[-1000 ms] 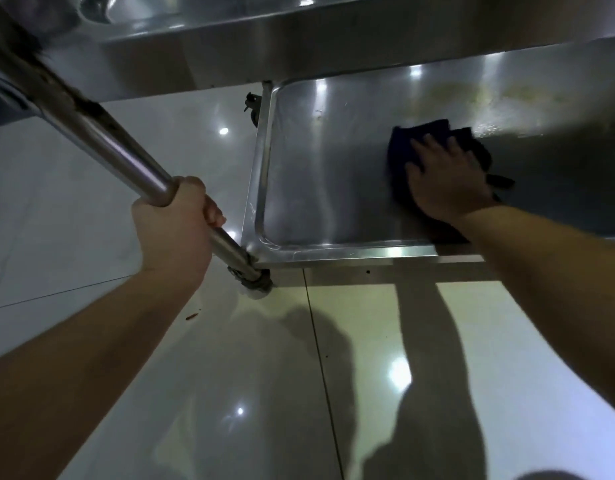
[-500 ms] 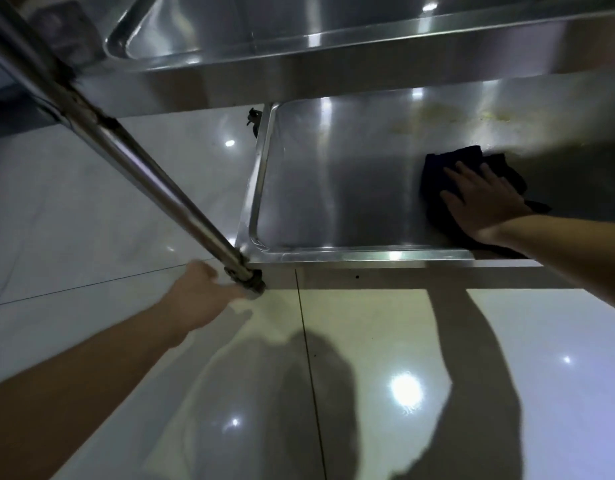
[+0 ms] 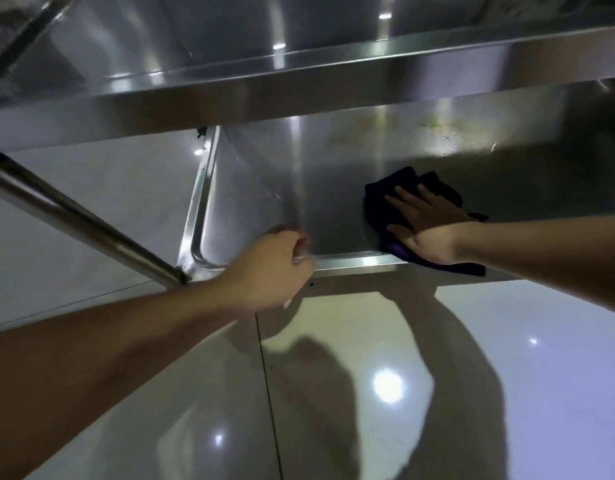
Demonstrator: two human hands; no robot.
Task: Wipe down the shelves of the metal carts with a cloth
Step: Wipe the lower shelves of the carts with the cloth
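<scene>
The left hand (image 3: 268,268) has left the cart's upright pole (image 3: 91,226) and now grips the front rim of the lower shelf (image 3: 264,188). The right hand (image 3: 427,226), fingers flat, presses the dark cloth (image 3: 378,199) onto that shelf near its front edge.

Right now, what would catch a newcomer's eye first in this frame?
The right hand pressing a dark cloth flat on the cart's lower shelf, near its front rim. Then the left hand gripping that rim close to the corner post, and yellowish stains at the shelf's back.
</scene>
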